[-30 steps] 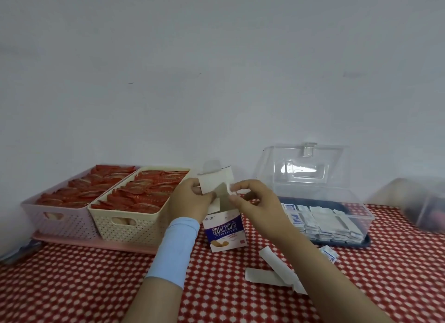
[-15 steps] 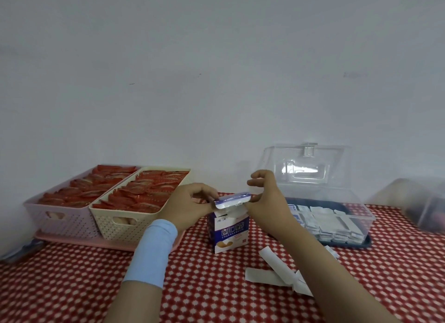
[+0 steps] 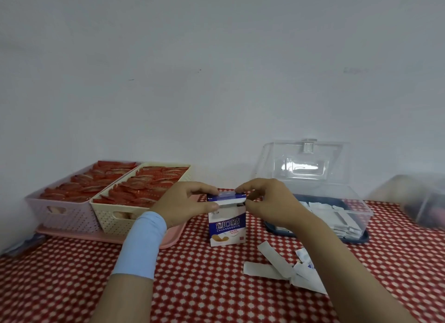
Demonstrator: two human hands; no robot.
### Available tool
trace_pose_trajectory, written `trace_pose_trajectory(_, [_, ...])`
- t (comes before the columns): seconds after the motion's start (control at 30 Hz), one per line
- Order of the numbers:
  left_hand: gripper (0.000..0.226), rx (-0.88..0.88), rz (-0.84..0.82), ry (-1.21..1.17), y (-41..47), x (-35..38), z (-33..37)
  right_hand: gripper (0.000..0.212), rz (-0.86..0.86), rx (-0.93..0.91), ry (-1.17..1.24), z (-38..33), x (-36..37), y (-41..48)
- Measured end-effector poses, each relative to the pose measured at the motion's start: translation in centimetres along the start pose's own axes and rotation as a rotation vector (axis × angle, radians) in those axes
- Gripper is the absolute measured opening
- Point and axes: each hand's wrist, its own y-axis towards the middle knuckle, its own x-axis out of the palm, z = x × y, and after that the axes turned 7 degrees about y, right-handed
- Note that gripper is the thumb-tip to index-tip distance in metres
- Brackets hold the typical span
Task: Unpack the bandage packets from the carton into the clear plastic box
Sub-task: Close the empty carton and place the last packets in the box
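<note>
A small blue and white bandage carton (image 3: 227,228) stands upright on the red checked tablecloth at the centre. My left hand (image 3: 186,203) pinches the left end of its top flap, and my right hand (image 3: 267,202) pinches the right end; the flap lies nearly flat over the top. The clear plastic box (image 3: 356,209), lid raised, stands to the right and holds several white bandage packets (image 3: 330,214). A few loose white packets (image 3: 277,265) lie on the cloth in front of my right forearm.
Two perforated baskets, pink (image 3: 60,214) and cream (image 3: 108,214), full of red packets, sit on a pink tray (image 3: 173,243) at the left. A blurred clear container (image 3: 419,202) stands at the far right. A wall rises right behind the table.
The carton's top flap stood raised a second ago; both hands have folded it down onto the carton's top. The carton has stayed upright in about the same place.
</note>
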Motion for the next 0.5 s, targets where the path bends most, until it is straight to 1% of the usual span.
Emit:
trace_pose_trajectory(0.1, [0.023, 0.006, 0.055, -0.004, 0.09, 0.23, 0.02, 0.035, -0.029, -0.024, -0.021, 0.00, -0.09, -0.11])
trace_pose_trajectory(0.23, [0.020, 0.009, 0.040, -0.060, 0.02, 0.19, -0.11, 0.031, -0.029, -0.054, -0.027, 0.02, -0.28, -0.02])
trace_pose_trajectory(0.37, [0.018, 0.003, 0.018, -0.052, -0.06, 0.10, -0.14, 0.028, -0.033, -0.068, -0.077, 0.20, -0.07, 0.31])
trace_pose_trajectory(0.43, [0.019, 0.008, 0.014, -0.046, -0.05, 0.07, -0.21, 0.030, -0.048, -0.077, -0.117, 0.15, -0.16, 0.22])
trace_pose_trajectory(0.5, [0.018, 0.013, 0.020, -0.037, -0.10, 0.06, -0.16, 0.038, -0.040, -0.109, -0.186, -0.15, -0.20, -0.04])
